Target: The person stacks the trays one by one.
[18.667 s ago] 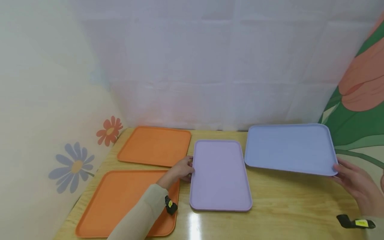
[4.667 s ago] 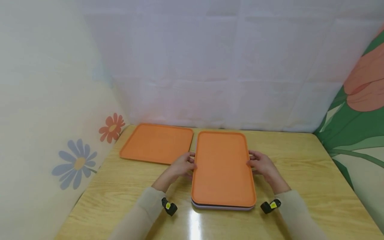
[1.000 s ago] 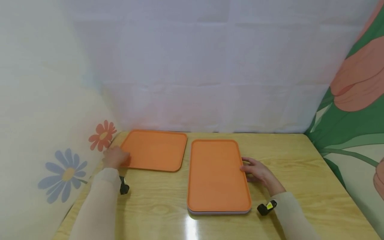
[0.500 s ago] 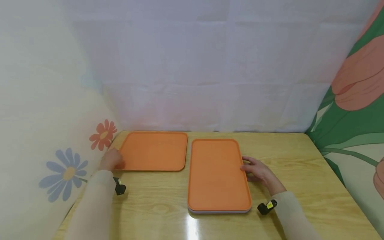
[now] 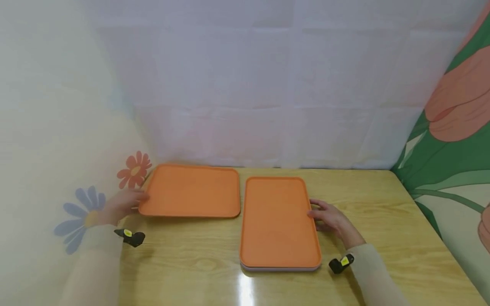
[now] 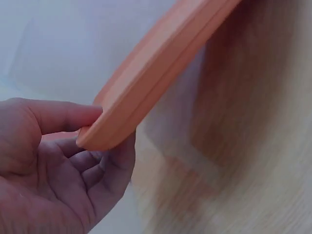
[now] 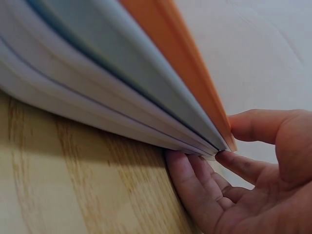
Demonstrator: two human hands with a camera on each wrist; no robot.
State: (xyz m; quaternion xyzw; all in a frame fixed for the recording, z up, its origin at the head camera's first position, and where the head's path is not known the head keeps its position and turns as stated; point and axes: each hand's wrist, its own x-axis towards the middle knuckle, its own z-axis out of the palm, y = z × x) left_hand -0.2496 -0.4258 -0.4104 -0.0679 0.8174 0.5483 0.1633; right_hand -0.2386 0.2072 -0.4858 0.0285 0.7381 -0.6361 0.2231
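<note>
In the head view, my left hand (image 5: 124,203) pinches the left edge of a loose orange tray (image 5: 193,191), thumb on the rim and fingers beneath. The left wrist view shows this tray (image 6: 146,80) with its held corner raised off the table. Beside it lies a tray stack, its long side running away from me, with an orange tray (image 5: 279,223) on top. My right hand (image 5: 331,219) holds the stack's right edge. In the right wrist view, a light blue tray (image 7: 131,53) and pale purple trays (image 7: 73,92) lie under the orange one; the thumb touches the top rim, fingers lower down.
The wooden table (image 5: 183,263) ends at a white cloth (image 5: 229,85) hanging behind it. A wall with painted flowers (image 5: 92,216) borders the left side closely, and a painted green and pink panel (image 5: 451,127) stands on the right.
Over the last second my left hand shifted left and took the loose tray's edge, lifting its left side. Earlier, another orange tray and the blue one joined the purple stack. The right hand stays put.
</note>
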